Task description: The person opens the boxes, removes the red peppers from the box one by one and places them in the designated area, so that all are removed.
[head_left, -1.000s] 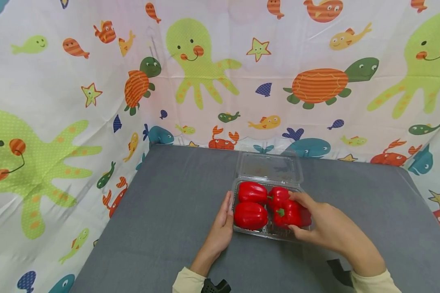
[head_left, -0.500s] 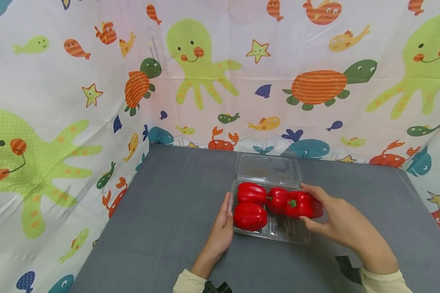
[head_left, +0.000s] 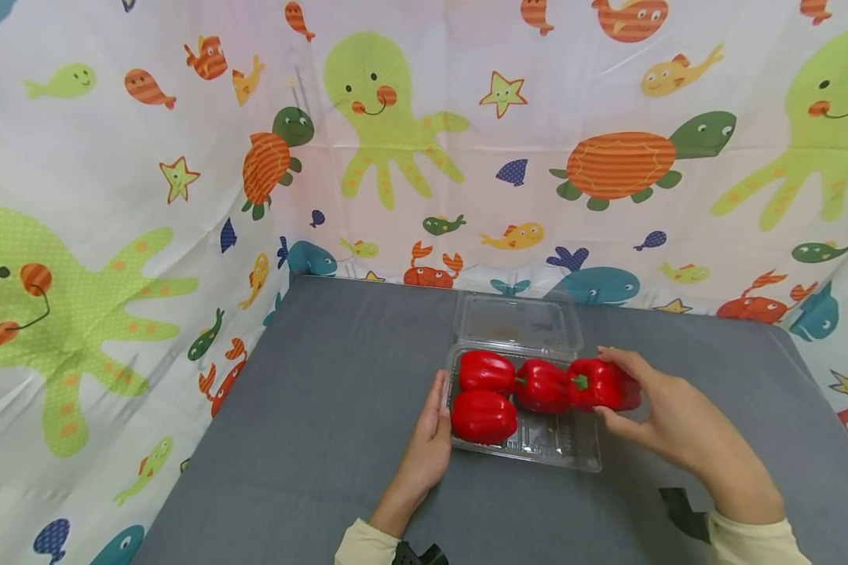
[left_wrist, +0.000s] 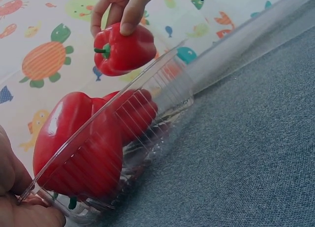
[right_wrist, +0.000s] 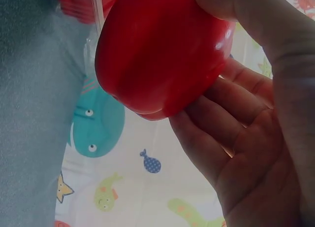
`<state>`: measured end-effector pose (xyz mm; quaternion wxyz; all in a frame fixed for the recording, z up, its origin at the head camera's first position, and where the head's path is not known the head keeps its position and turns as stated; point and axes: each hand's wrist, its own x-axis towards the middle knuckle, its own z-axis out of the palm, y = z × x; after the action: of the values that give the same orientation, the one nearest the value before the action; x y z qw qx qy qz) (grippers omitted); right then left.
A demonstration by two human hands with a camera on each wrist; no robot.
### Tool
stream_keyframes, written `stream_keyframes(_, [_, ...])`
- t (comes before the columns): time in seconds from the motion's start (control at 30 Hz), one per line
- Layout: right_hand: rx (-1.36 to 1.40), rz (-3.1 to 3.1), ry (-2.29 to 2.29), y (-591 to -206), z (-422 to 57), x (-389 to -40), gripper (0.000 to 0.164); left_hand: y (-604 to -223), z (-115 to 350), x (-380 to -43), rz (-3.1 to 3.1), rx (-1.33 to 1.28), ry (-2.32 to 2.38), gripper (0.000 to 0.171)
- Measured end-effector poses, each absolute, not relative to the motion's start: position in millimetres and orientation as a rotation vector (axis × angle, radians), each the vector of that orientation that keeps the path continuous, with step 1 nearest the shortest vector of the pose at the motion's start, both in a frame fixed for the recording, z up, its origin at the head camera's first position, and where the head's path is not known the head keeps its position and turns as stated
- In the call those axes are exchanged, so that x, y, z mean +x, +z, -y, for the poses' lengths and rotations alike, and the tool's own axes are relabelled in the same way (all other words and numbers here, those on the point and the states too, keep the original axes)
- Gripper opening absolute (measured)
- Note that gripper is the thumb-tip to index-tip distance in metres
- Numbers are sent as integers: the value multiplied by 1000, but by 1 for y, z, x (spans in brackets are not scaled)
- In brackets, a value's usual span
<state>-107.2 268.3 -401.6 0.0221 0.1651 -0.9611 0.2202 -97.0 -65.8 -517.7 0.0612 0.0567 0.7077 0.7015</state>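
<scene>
My right hand (head_left: pixel 678 416) holds a red bell pepper (head_left: pixel 604 384) between thumb and fingers, over the right edge of a clear plastic container (head_left: pixel 565 451). In the left wrist view that raised bell pepper (left_wrist: pixel 123 49) is above the rim, its green stem facing sideways. Three more red bell peppers lie inside: one at back left (head_left: pixel 486 370), one at front left (head_left: pixel 484 417) and one at back right (head_left: pixel 542 386). My left hand (head_left: pixel 424 447) grips the container's left side, its fingers at the rim in the left wrist view. The container's front right part shows its bare ribbed bottom.
The container's transparent lid (head_left: pixel 516 323) is folded back, open, towards the rear. Grey cloth (head_left: pixel 339 392) covers the table. A white curtain (head_left: pixel 410 173) printed with sea animals stands behind and along the sides.
My right hand has moved right with its bell pepper, from the container's front right part to over its right edge. The left hand stays on the container's left side.
</scene>
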Motion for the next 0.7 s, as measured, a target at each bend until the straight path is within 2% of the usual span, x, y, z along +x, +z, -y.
stream_keyframes(0.7, [409, 3005, 682, -409, -292, -117, 93, -518, 66, -97, -2113, 211, 2153, 65])
